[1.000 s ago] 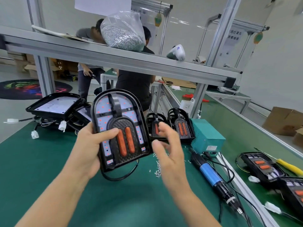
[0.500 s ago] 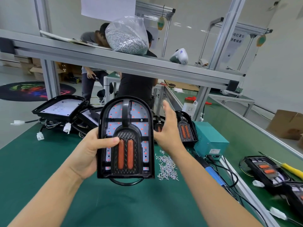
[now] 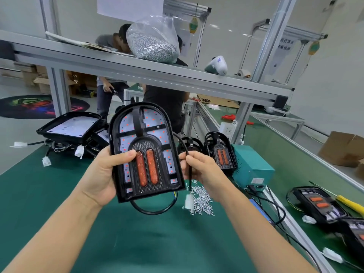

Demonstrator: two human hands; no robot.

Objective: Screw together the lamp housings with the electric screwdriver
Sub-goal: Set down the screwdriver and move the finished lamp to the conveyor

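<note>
My left hand [image 3: 102, 174] grips a black arched lamp housing [image 3: 144, 150] by its left edge and holds it upright above the green mat; two orange reflectors face me. Beside the housing's right edge, my right hand [image 3: 202, 170] pinches its black cable [image 3: 188, 154], and the cable's white connector [image 3: 189, 201] dangles below. A pile of small silver screws [image 3: 201, 200] lies on the mat behind the connector. The electric screwdriver is almost wholly hidden behind my right forearm; only a bit of blue shows.
More housings lean against a teal power box [image 3: 254, 170] at the back, and others are stacked at the back left [image 3: 71, 127] and lie on the right [image 3: 319, 203]. A yellow screwdriver [image 3: 348, 203] lies at the right. A bag of screws [image 3: 153, 42] sits on the shelf. People work beyond.
My right hand came back from behind the housing and took hold of its cable, pulling the connector out to the right. The housing rose a little and stayed upright in my left hand.
</note>
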